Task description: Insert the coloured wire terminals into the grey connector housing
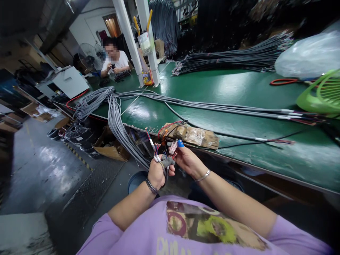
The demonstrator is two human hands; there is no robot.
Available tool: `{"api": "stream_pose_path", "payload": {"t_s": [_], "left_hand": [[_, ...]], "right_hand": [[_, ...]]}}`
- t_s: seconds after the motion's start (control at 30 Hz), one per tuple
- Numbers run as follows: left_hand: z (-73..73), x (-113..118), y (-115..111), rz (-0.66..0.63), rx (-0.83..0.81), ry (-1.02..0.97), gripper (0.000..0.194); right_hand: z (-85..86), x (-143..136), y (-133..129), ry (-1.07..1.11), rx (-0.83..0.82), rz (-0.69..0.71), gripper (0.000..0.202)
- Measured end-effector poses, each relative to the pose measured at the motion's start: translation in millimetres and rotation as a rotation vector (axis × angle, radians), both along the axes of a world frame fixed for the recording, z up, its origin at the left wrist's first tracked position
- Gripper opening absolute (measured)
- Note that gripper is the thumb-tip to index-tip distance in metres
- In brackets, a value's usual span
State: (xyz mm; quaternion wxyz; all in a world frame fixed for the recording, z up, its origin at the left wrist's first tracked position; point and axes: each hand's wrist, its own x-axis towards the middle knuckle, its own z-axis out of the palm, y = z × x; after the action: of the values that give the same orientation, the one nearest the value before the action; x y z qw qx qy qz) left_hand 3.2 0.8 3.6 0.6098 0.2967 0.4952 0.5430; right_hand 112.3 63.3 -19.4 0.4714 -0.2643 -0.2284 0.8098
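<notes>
My left hand (156,171) is closed around the ends of several grey cables, and a grey cover sits on its thumb. Stripped multicoloured wires (157,148) stick up out of that grip past white sleeves. Close beside it, my right hand (188,160) is pinched, with a blue cover on one fingertip. Between its fingers is a small pale pinkish piece (173,146), whose kind I cannot make out. Red wire ends show just below this piece. The grey cables (117,113) hang over the table edge and run down towards my left hand.
A taped cardboard-covered block (195,136) lies at the edge of the green table (233,88). More grey cables (186,102) stretch along the table. Behind are a black cable bundle (228,58), a plastic bag (310,55) and a green fan (322,94). A co-worker (115,58) sits at the far end.
</notes>
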Motion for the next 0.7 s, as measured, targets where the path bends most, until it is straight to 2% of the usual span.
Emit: {"api": "stream_pose_path", "payload": {"t_s": [0.17,0.23,0.33,0.47,0.6,0.7], "left_hand": [[-1.7,-3,-5,0.025,0.02,-0.003,0.028],[-4.6,-4,-8,0.033,0.033,0.002,0.028],[-11.0,-4,-14,0.018,0.047,0.029,0.03],[-16.5,-8,-18,-0.093,-0.009,0.093,0.032],[-14.4,-13,-18,-0.305,-0.078,0.189,0.035],[-11.5,-13,-19,-0.277,-0.083,0.184,0.036]], "right_hand": [[-2.1,12,-11,-0.033,0.008,0.156,0.047],[-3.2,17,-19,-0.088,0.073,0.202,0.047],[-4.0,21,-31,-0.255,0.237,0.189,0.038],[-1.1,23,-36,-0.457,0.425,0.133,0.029],[3.5,25,-33,-0.576,0.551,0.194,0.028],[5.5,24,-32,-0.606,0.551,0.183,0.029]]}}
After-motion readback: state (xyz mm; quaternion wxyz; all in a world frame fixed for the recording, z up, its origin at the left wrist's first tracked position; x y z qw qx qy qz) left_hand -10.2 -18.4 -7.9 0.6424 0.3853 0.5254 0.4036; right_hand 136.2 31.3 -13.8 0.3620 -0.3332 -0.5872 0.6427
